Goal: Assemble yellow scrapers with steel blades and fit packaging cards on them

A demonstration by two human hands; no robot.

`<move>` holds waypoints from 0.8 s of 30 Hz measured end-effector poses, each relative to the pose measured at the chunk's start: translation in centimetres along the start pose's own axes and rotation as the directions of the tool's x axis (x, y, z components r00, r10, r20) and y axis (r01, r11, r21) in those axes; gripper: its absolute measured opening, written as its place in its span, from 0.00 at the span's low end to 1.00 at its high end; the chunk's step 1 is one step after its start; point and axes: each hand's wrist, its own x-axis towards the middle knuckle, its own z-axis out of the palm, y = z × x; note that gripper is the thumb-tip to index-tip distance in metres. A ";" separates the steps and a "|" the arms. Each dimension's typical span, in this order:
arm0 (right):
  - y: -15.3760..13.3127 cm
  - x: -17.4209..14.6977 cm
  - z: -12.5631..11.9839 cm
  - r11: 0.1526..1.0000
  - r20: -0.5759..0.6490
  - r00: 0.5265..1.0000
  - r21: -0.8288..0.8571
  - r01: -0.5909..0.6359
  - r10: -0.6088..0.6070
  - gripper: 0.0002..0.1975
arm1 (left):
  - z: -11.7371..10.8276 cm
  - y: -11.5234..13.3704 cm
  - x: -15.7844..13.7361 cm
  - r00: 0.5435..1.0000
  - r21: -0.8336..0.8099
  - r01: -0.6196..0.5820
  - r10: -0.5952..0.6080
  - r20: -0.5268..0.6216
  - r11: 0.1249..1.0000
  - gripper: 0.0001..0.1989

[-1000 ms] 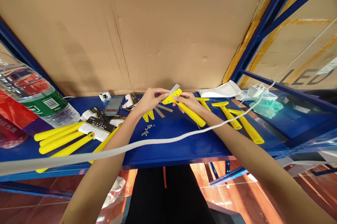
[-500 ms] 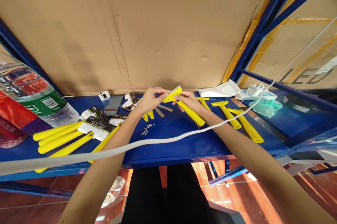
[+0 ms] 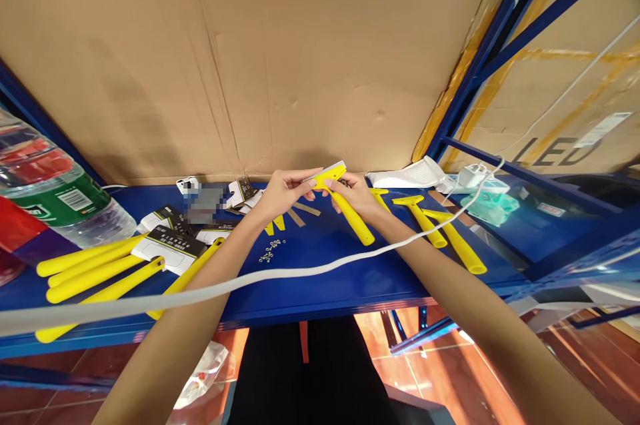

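Both hands hold a yellow scraper (image 3: 353, 217) above the blue shelf, its handle slanting down towards me and a grey blade edge along its head. My left hand (image 3: 284, 196) pinches the left end of the head between thumb and fingers. Around the neck, my right hand (image 3: 358, 194) is closed, with its thumb on the head. Below the left hand lie thin metal blades (image 3: 304, 209), small yellow plates (image 3: 279, 222) and a scatter of small nuts or screws (image 3: 270, 251). More yellow scrapers (image 3: 427, 222) rest right of my right hand.
On the left are several yellow handles (image 3: 95, 268), black-and-white cards (image 3: 173, 248) and a large plastic bottle (image 3: 65, 192). A white cable (image 3: 295, 272) crosses in front of my forearms. Cardboard (image 3: 310, 65) stands behind the blue shelf (image 3: 320, 292); a white packet (image 3: 407, 174) lies at the back right.
The camera view has shifted slightly, so the shelf things appear further left. Both hands keep hold of the scraper, whose handle now points a little more steeply towards me.
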 end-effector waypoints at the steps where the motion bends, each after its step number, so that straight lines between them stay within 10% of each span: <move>1: 0.0 0.0 0.0 1.000 0.004 1.000 -0.006 -0.001 0.001 0.30 | 0.0 0.0 0.0 1.000 -0.004 0.003 -0.003 0.001 1.000 0.33; 24: -0.4 -0.5 0.3 0.993 0.181 0.982 -0.111 -0.041 0.060 0.32 | 0.3 1.3 -0.1 0.994 -0.009 -0.018 0.017 -0.109 1.000 0.26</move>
